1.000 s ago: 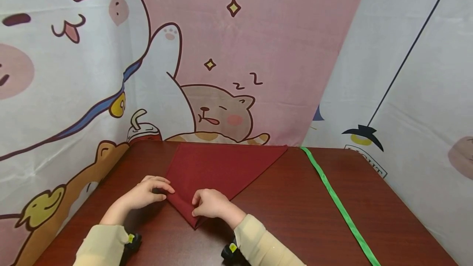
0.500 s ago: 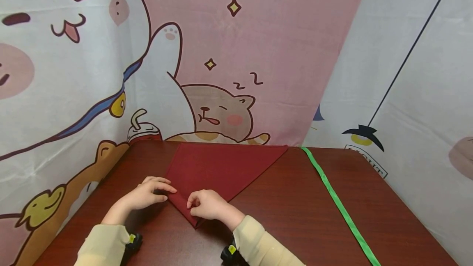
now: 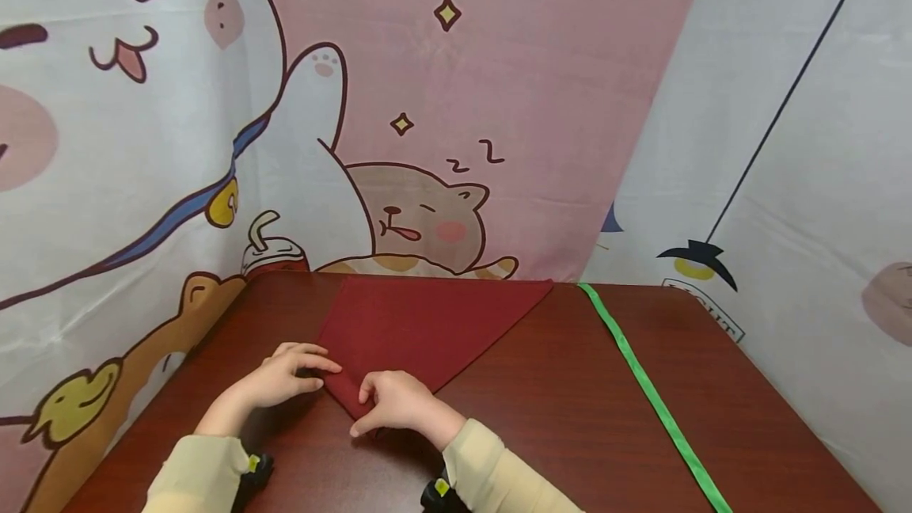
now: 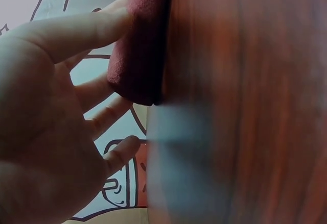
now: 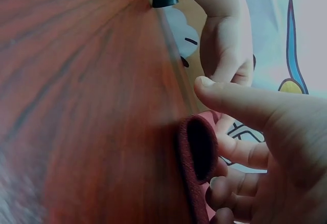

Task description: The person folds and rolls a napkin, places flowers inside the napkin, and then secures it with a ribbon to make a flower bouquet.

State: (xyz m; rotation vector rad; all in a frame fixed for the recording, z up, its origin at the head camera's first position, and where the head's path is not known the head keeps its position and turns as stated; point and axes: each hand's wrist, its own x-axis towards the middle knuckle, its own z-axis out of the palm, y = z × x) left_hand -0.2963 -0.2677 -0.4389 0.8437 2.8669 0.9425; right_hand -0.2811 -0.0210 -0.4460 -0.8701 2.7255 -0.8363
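A dark red cloth [image 3: 427, 323] lies on the table, spread toward its far edge, with its near-left edge turned into a roll. My left hand [image 3: 288, 374] holds the left part of this edge; in the left wrist view its thumb [image 4: 110, 28] sits on the roll [image 4: 140, 45], with fingers behind. At the near corner is my right hand [image 3: 402, 402]. The right wrist view shows its thumb [image 5: 230, 99] spread away from the roll's hollow end [image 5: 202, 150], while bent fingers [image 5: 245, 152] touch the roll's side.
A green ribbon [image 3: 644, 382] runs down the right side of the brown wooden table [image 3: 570, 434]. Cartoon-printed curtains [image 3: 556, 101] hang behind the table and along its sides. A black wrist camera [image 3: 438, 493] sits under the right sleeve.
My right hand has shifted slightly left along the rolled edge, and its thumb has spread away from the index finger, past the near corner. The left hand stays almost in place.
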